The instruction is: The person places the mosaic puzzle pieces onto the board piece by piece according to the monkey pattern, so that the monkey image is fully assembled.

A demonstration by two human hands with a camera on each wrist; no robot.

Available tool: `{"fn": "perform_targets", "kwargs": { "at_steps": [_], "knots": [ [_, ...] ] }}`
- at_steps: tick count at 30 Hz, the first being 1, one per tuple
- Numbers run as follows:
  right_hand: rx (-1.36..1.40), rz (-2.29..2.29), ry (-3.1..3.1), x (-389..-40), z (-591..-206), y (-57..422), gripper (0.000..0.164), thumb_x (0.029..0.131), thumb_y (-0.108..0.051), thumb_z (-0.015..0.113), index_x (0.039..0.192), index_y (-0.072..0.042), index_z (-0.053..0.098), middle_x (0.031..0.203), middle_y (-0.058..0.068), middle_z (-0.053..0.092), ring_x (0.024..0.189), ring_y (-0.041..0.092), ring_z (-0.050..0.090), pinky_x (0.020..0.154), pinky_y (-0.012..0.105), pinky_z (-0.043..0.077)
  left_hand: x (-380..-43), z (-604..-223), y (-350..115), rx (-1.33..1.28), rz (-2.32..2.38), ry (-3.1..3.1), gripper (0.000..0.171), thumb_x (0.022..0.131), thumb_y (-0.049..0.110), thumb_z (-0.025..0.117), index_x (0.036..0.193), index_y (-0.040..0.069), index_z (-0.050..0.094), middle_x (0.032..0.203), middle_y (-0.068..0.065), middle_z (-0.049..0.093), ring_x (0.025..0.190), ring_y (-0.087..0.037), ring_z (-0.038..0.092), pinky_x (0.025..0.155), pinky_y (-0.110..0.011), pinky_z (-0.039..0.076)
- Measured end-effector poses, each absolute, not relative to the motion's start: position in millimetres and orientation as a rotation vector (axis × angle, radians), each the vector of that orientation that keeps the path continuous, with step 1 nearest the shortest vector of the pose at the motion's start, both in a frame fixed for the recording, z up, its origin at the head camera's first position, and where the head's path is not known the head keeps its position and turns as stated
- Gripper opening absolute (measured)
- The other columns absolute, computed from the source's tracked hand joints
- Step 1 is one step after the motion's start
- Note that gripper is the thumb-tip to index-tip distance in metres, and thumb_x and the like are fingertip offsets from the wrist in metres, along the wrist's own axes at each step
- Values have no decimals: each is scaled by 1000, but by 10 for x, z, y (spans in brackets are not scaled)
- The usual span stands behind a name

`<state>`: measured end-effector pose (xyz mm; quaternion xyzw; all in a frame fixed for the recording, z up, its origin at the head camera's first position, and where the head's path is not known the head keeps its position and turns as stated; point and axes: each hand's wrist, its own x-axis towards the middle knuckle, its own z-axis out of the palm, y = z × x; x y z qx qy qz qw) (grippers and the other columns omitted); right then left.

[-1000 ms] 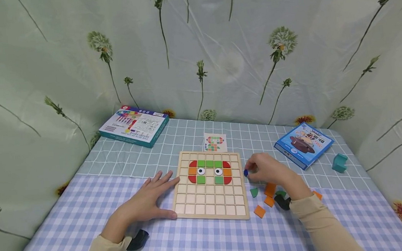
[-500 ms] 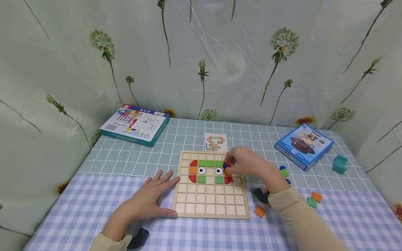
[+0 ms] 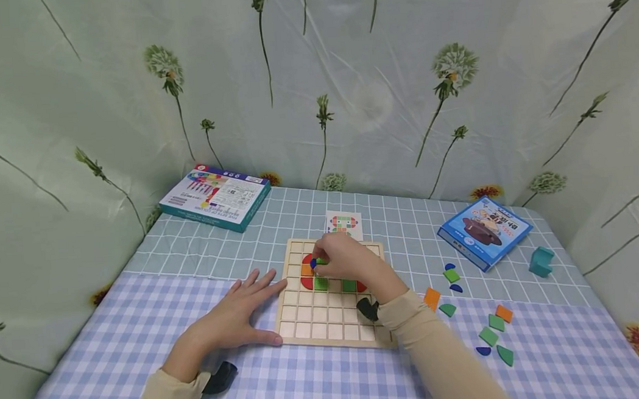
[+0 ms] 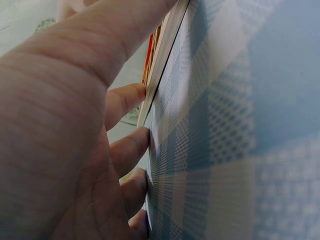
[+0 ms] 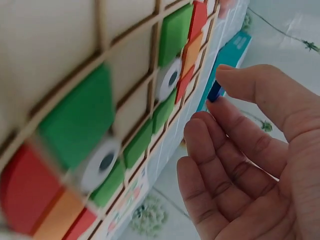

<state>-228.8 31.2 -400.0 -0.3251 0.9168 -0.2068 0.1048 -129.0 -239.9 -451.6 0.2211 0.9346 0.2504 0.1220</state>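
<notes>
My right hand [image 3: 351, 264] pinches a small blue half-round tile [image 5: 215, 91] between thumb and index finger, over the upper left of the wooden grid board [image 3: 327, 330]. In the right wrist view the other fingers curl loosely below the tile. Red, orange and green tiles and two round eye pieces [image 5: 98, 162] sit in the board's squares, partly hidden by this hand in the head view. The left hand [image 3: 236, 320] lies with fingers spread, thumb and fingertips at the board's left edge. In the left wrist view its fingertips touch the checked cloth [image 4: 220, 125] and the board's side.
A pattern card [image 3: 348, 220] lies behind the board. To the right are several loose tiles, among them an orange square [image 3: 432, 299] and a green quarter-round [image 3: 505, 355]. A blue box [image 3: 485, 232], a teal block [image 3: 541, 261] and a flat teal-edged box [image 3: 215, 197] stand farther back.
The right hand has carried the blue tile leftward from beside the board's right edge, across to its upper left. The left hand stays at the board's left edge.
</notes>
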Motion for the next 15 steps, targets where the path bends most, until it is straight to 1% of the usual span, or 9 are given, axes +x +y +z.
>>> {"fn": "perform_targets", "kwargs": {
  "at_steps": [2, 5, 7, 11, 15],
  "knots": [
    [-977, -586, 2704, -2300, -4009, 232, 13, 96, -15, 79, 103, -5, 78, 84, 2, 68, 76, 14, 54, 71, 27, 48, -1289, -4519, -2406, 649, 734, 2727, 108, 79, 71, 84, 167, 25, 41, 179, -13, 27, 165, -53, 14, 126, -80, 14],
    [-1000, -550, 2704, -2312, -4023, 132, 8, 96, -14, 78, 97, -6, 78, 82, 2, 66, 75, 14, 52, 68, 27, 44, -1288, -4523, -2414, 655, 737, 2728, 109, 79, 71, 84, 167, 26, 41, 179, -13, 27, 165, -52, 14, 126, -80, 14],
    [-1016, -519, 2707, -2313, -4032, 75, 8, 96, -14, 79, 96, -6, 78, 84, 3, 68, 76, 14, 52, 69, 27, 45, -1288, -4523, -2418, 657, 740, 2728, 109, 79, 71, 84, 167, 26, 41, 179, -13, 27, 165, -52, 14, 126, -80, 14],
    [-1012, -485, 2708, -2309, -4051, -20, 13, 98, -17, 79, 100, -4, 79, 89, 4, 71, 78, 14, 55, 72, 26, 49, -1288, -4524, -2421, 663, 745, 2728, 109, 79, 71, 84, 167, 26, 41, 179, -12, 27, 165, -52, 14, 126, -80, 14],
    [-996, -473, 2706, -2308, -4066, -79, 12, 96, -17, 79, 100, -6, 79, 87, 3, 70, 77, 13, 56, 73, 25, 51, -1286, -4526, -2422, 676, 753, 2728, 108, 79, 71, 84, 167, 25, 41, 179, -13, 27, 165, -53, 14, 125, -80, 14]
  ]
}}
